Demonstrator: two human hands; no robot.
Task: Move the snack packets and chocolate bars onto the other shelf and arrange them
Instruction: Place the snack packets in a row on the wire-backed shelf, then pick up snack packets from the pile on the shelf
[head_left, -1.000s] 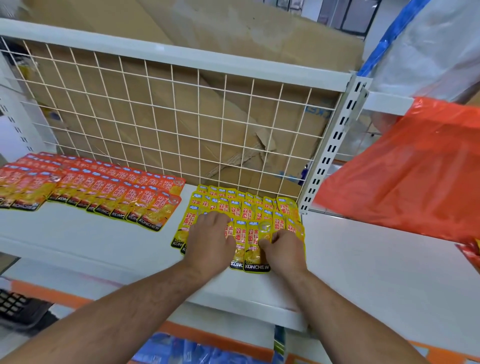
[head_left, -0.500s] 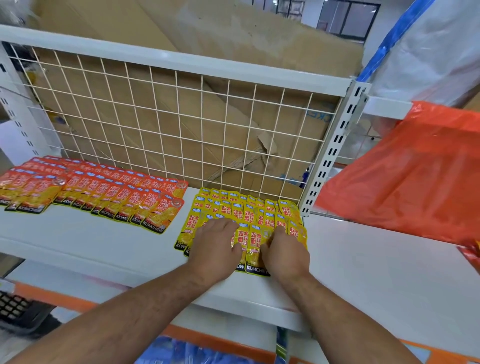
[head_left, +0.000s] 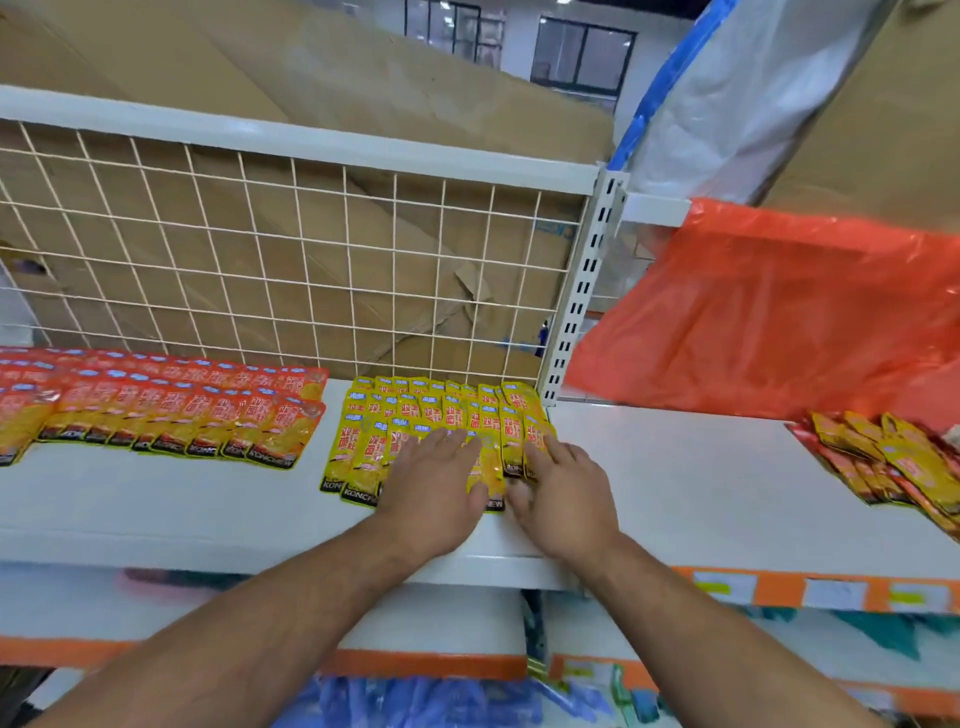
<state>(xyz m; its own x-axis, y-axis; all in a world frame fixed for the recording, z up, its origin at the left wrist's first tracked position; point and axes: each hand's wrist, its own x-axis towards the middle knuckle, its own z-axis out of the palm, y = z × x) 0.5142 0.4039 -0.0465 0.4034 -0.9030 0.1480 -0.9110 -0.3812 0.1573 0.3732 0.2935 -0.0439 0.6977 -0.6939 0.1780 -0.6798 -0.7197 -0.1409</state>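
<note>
Left hand: the left hand is laid flat, fingers straight and together, on the front row of the yellow packets; nothing is gripped.
Right hand: the right hand is spread, its fingertips laid on the right edge of the same block and its thumb beside the frontmost packet; nothing is clasped.
Hidden by the hands: the middle of the front row is covered, and only the printed lower ends of three or four packets are seen.
Yellow packets, place: lower centre of the frame, on the white shelf, with the back row against the wire grid.
Yellow packets, count: three overlapping rows are made out; a full count cannot be given.
Red packets: one arranged block at middle left, in at least two overlapping rows, cut off by the left edge and so not countable.
Loose packets: one untidy pile at the right edge, partly out of frame, well apart from the hands.
Orange bag: one, at upper right, draped over the shelf's back; its contents cannot be told.
Slotted post: one upright, just right of the yellow block.
Cardboard: seen behind the grid, across the top.
Lower shelves: blurred blue goods at the bottom edge cannot be identified.
Totals: two hands, two arranged blocks, one loose pile.
</note>
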